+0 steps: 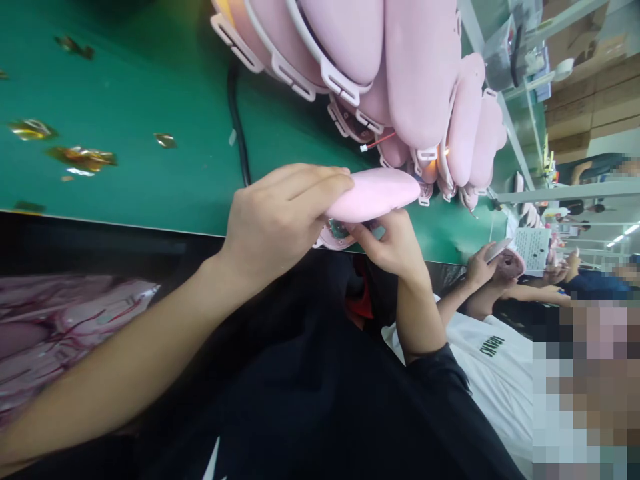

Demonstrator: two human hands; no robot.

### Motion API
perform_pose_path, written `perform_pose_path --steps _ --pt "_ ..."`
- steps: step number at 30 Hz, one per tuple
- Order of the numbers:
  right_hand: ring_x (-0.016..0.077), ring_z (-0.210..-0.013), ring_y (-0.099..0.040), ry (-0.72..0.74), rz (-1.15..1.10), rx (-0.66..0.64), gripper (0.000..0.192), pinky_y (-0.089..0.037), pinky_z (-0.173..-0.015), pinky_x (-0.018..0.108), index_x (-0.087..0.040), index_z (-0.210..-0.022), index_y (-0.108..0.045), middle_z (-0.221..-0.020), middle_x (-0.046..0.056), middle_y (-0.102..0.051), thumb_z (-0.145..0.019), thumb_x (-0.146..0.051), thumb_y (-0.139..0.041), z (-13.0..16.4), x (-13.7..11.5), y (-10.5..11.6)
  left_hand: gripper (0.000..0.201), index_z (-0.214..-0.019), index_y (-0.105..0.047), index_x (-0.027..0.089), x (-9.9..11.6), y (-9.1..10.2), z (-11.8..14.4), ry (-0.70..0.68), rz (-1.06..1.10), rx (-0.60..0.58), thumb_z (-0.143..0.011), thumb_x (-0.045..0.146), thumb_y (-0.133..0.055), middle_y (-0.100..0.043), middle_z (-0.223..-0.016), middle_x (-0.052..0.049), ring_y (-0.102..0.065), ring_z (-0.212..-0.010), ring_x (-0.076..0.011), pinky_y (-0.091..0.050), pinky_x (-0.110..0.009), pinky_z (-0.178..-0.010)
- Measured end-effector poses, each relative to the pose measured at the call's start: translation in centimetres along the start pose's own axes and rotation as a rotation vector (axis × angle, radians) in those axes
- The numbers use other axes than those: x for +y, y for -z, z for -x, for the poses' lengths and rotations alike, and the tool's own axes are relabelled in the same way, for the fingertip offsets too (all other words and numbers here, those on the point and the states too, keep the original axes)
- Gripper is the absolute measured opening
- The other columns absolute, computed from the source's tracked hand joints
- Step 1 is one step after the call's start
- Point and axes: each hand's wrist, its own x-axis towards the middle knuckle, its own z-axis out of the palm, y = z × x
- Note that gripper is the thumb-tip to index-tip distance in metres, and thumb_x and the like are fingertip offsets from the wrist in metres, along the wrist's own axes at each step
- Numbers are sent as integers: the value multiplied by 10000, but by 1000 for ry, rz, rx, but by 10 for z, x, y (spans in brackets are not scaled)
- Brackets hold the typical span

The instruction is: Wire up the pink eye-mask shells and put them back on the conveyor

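Observation:
My left hand [280, 217] comes in from the left with its fingers closed over one end of a pink, rounded plastic shell [377, 193]. Below that shell shows a pink rimmed housing [334, 241] with a bit of green circuit board in it. My right hand [393, 243] grips the same piece from the near side, its thumb bent at the gap between the two parts. The left thumb is hidden. Both hands hold the piece just above the table's near edge.
Several similar pink housings [423, 67] with strap slots are piled on the green table [150, 190]. A black cable [240, 127] runs beside them. Scraps of amber film [83, 159] lie left. Pink parts in plastic [75, 333] sit lower left. A co-worker in white [493, 347] sits right.

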Motion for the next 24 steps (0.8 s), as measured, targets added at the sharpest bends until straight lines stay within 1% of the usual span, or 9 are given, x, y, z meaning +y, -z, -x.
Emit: perform_pose_path --steps 3,6,9,10,12,15,20,22,24 --pt "173 -743 -703 -28 -8 -4 238 -537 -694 306 -171 -890 -806 -828 42 -819 -1011 -342 -694 0 0 -4 427 -1386 -653 278 0 0 0 3 8 -11 -1068 81 -446 -755 -1416 -38 -742 -1305 -259 -668 -442 -1076" --pt "188 -817 -732 -65 -72 -48 230 -556 -706 300 -168 -964 -800 -916 58 -830 -1027 -349 -672 -1 1 -5 432 -1404 -633 298 0 0 0 11 0 -10 -1077 87 -447 -754 -1419 -28 -740 -1310 -249 -660 -430 -1083" --pt "222 -965 -755 -56 -61 -71 226 -591 -802 329 -183 -1051 -791 -1084 93 -839 -1059 -355 -645 -1 3 -2 376 -1391 -630 281 -1 0 0 3 -3 25 -1086 109 -492 -762 -1406 -34 -751 -1287 -242 -655 -399 -1072" --pt "232 -1002 -755 -45 -35 -66 211 -596 -848 347 -192 -1061 -789 -1112 97 -839 -1063 -346 -644 -2 4 -1 371 -1391 -632 280 -1 -1 0 4 -2 32 -1086 115 -500 -763 -1403 -32 -752 -1285 -240 -653 -393 -1073" --pt "243 -1016 -756 -24 20 -49 179 -593 -903 375 -206 -1043 -783 -1094 91 -840 -1058 -323 -648 -2 7 1 381 -1394 -643 278 -1 -1 -1 16 2 30 -1087 117 -487 -764 -1402 -30 -750 -1290 -240 -653 -394 -1074" --pt "243 -929 -751 14 77 9 180 -575 -867 385 -205 -972 -770 -983 85 -829 -1051 -308 -645 0 12 0 384 -1374 -676 246 0 -2 -1 34 4 19 -1087 116 -456 -766 -1396 -51 -754 -1278 -256 -661 -413 -1062" --pt "209 -743 -680 37 117 189 221 -509 -728 356 -214 -861 -715 -812 52 -769 -1038 -321 -637 7 20 -14 385 -1369 -699 214 0 -2 -1 35 -1 16 -1062 106 -494 -767 -1393 -65 -759 -1265 -260 -658 -407 -1082" --pt "217 -767 -682 23 150 244 226 -514 -749 368 -223 -855 -701 -822 56 -767 -1034 -342 -630 10 21 -21 380 -1362 -704 202 0 -2 -1 31 -5 22 -1059 106 -495 -773 -1379 -74 -761 -1257 -263 -655 -415 -1094" --pt "235 -839 -700 10 194 264 221 -538 -848 409 -232 -876 -709 -871 64 -784 -1036 -356 -622 13 20 -25 383 -1361 -705 196 0 -3 -1 26 -15 28 -1059 107 -488 -780 -1361 -77 -763 -1251 -264 -653 -426 -1100"
